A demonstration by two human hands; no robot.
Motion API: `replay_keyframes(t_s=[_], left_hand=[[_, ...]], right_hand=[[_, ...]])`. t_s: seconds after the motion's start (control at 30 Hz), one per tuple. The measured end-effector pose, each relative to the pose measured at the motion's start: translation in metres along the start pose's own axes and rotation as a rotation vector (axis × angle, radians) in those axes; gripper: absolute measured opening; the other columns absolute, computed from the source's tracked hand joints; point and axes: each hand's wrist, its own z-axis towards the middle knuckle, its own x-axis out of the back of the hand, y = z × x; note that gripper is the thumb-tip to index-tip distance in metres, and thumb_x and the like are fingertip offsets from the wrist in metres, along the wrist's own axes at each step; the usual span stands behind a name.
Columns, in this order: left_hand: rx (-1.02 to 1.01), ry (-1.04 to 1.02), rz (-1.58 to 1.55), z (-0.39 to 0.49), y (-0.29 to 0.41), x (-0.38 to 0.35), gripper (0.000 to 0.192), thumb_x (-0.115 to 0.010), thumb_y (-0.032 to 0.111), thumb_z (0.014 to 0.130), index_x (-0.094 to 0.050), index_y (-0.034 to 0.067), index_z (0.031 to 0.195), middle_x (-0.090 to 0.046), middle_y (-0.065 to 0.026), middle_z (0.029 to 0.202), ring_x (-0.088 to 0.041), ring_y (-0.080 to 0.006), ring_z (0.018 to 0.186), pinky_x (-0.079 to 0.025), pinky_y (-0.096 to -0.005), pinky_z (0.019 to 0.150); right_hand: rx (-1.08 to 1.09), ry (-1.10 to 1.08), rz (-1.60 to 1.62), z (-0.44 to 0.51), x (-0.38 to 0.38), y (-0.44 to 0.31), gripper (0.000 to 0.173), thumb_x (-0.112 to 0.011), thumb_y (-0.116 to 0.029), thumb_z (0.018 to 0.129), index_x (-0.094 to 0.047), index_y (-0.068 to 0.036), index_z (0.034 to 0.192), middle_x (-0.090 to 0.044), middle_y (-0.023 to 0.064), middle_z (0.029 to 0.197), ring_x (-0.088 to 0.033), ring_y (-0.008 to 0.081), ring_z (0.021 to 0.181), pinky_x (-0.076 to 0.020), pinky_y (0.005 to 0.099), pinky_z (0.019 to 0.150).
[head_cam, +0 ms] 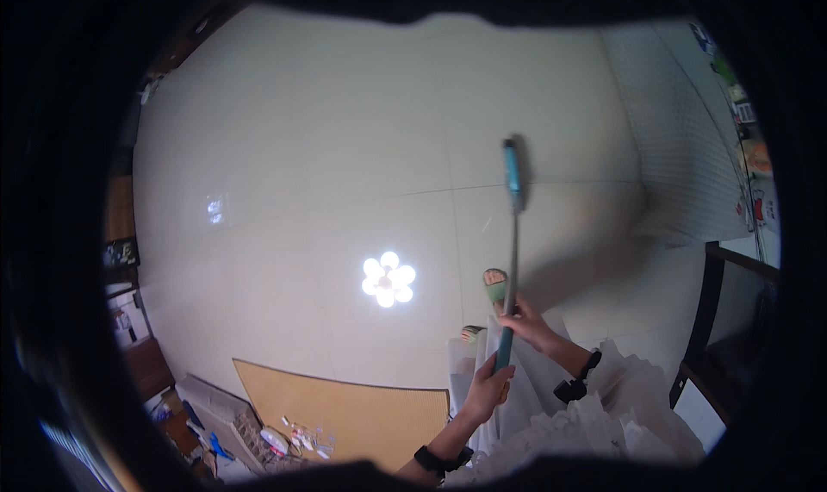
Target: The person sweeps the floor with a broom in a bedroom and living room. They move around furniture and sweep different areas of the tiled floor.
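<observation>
A long-handled floor tool (515,240), either a mop or a broom, reaches out over the pale tiled floor (310,136). Its narrow blue-green head (512,165) rests at or close to the floor, seen edge-on. My left hand (488,392) is closed around the green grip near the handle's end. Farther up the same handle, my right hand (530,324) holds the shaft. Both wrists wear black bands. A foot in a green slipper (495,285) stands just left of the shaft, and the other foot shows partly beside the pale skirt.
A woven tan mat (362,414) bearing small items lies at lower left, beside a grey cushioned seat (216,408). Pale quilted cloth (685,143) hangs at the right, above a dark-framed piece of furniture (701,317). Wooden furniture lines the left edge. A lamp's reflection shines on the tiles.
</observation>
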Motion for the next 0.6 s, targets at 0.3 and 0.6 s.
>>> replay_keyframes(t_s=[0.3, 0.6], left_hand=[[0.124, -0.444, 0.036, 0.197, 0.015, -0.087, 0.013, -0.051, 0.012, 0.073, -0.042, 0.004, 0.067, -0.034, 0.0013, 0.05, -0.029, -0.006, 0.034, -0.02, -0.0217, 0.03], [-0.055, -0.383, 0.096, 0.262, 0.083, -0.05, 0.009, -0.049, 0.011, 0.075, -0.05, 0.004, 0.069, -0.04, 0.0004, 0.054, -0.037, -0.0079, 0.043, -0.025, -0.0208, 0.036]], right_hand=[[-0.129, 0.799, -0.046, 0.058, 0.177, 0.031, 0.018, -0.057, -0.014, 0.066, -0.049, -0.003, 0.077, -0.047, 0.0058, 0.066, -0.048, 0.0145, 0.053, -0.0359, 0.027, 0.041], [0.137, 0.568, -0.828, 0.159, 0.185, 0.012, 0.031, -0.061, -0.028, 0.062, -0.052, 0.002, 0.056, -0.051, 0.0117, 0.054, -0.053, 0.0214, 0.053, -0.0394, 0.0362, 0.043]])
